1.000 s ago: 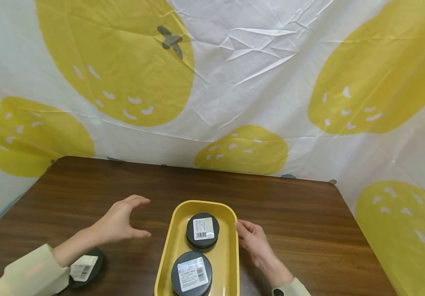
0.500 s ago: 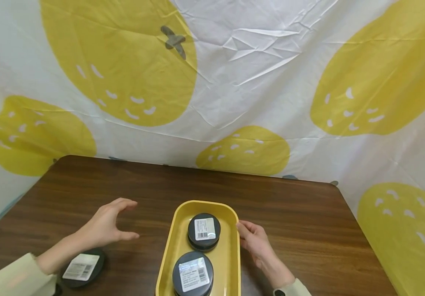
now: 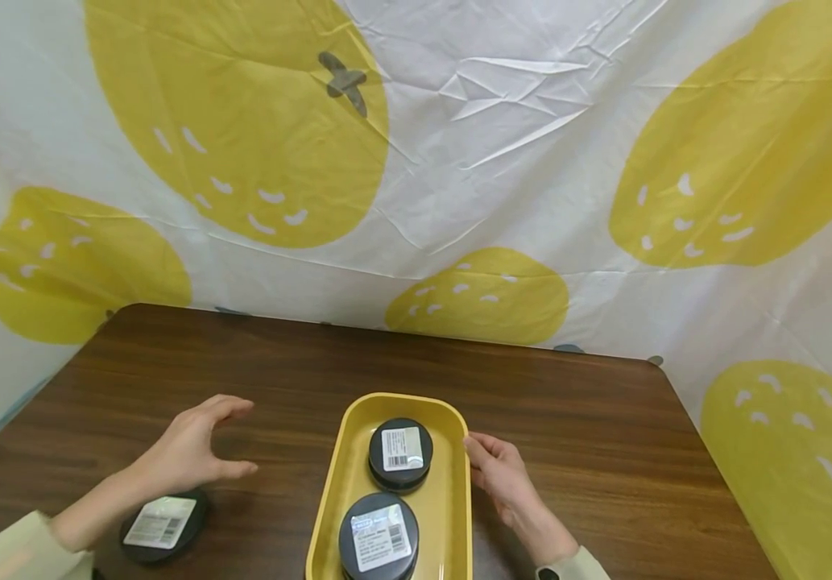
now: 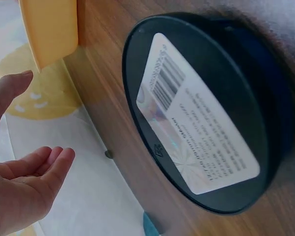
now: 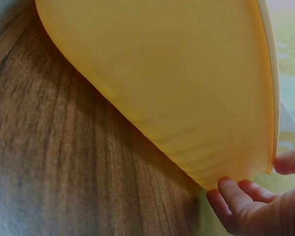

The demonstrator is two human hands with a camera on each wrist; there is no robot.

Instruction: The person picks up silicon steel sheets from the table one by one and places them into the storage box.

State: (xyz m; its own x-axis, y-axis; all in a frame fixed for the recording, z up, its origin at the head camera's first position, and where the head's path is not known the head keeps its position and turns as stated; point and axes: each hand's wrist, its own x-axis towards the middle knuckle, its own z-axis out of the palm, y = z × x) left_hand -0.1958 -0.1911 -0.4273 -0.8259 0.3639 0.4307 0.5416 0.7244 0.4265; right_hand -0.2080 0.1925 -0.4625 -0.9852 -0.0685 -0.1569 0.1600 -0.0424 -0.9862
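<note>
My left hand hovers over the left part of the table, thumb and fingers spread wide and nothing between them. Below its wrist lies a round, flat black container with a white barcode label, shown large in the left wrist view. My right hand pinches the right side of a yellow tray, its thumb at the rim and its fingertips against the outer wall. Inside the tray sit two black round containers, a far one and a near one, both with white labels.
A dark brown wooden table carries everything. Behind it hangs a white cloth printed with big yellow lemons, which closes off the back and both sides. The tray's near end is cut off by the head view's lower edge.
My left hand has moved left and slightly down, away from the tray, still spread. More of the container under its wrist now shows. The right hand and tray hold their place.
</note>
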